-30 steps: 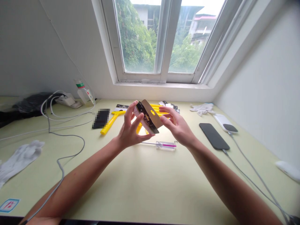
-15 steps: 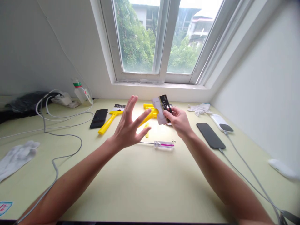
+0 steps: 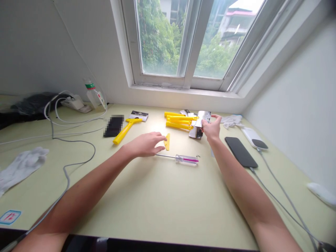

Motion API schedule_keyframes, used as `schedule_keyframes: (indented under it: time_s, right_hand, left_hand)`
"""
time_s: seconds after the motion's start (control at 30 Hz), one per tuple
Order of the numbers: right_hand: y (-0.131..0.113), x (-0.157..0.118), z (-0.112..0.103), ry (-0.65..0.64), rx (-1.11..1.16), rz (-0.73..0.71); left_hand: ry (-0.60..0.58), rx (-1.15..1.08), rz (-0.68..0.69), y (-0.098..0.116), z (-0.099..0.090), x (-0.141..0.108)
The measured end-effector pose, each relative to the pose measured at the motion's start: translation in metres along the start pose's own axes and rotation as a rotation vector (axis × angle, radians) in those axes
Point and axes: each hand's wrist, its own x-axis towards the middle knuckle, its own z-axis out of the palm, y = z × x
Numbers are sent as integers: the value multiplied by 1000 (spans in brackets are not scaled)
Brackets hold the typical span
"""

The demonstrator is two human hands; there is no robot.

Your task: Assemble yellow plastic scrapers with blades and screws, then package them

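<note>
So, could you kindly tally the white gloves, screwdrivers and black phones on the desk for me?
White gloves: 2 (near glove, far glove)
Screwdrivers: 1 (clear-handled screwdriver)
Black phones: 2 (blurred phone, cabled phone)
Total: 5

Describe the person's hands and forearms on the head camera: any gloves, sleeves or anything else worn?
The left hand and right hand are bare, without gloves. The left forearm and right forearm show no sleeves. No watch, ring, band or attached cable is visible on either arm.
</note>
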Motion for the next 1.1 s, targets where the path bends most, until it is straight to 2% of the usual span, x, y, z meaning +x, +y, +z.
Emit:
schedule_keyframes:
  time_s: [0.13,0.3,0.4,0.5,0.57,0.7,0.73,0.83,0.93,1.0,1.1]
  right_hand:
    - [3,2,-6,-38,-212,-79]
    - [3,-3,-7,-91,-412,-124]
    - [-5,-9,-9,-65,-489,-183]
    - [-23,-17,-16,-108,-517,-334]
    - [-37,-25,-20,-227,-508,-449]
    - [-56,-54,-16,-748,-424,-647]
    - [-58,-64,-12,-828,-401,-698]
    - [-57,-91,4,-880,-389,-839]
    - [-54,-108,16,-966,-445,-910]
    - [-53,-111,18,-997,-461,-929]
    - [-52,-105,15,-1013,-450,-926]
  left_hand:
    - [-84,-16,-53,-5,-1,1]
    - [-46,5,-197,-31,-7,1]
    - [-52,30,-230,-43,-9,1]
    - [-126,28,-218,-44,-7,2]
    - [-156,21,-220,-40,-4,3]
    - [-150,73,-288,-36,-4,3]
    - [-134,99,-326,-37,-5,3]
    - [-34,207,-501,-50,-10,2]
    - [53,313,-718,-70,-11,-1]
    - [57,341,-823,-84,-8,-2]
    - [51,351,-880,-96,1,-3]
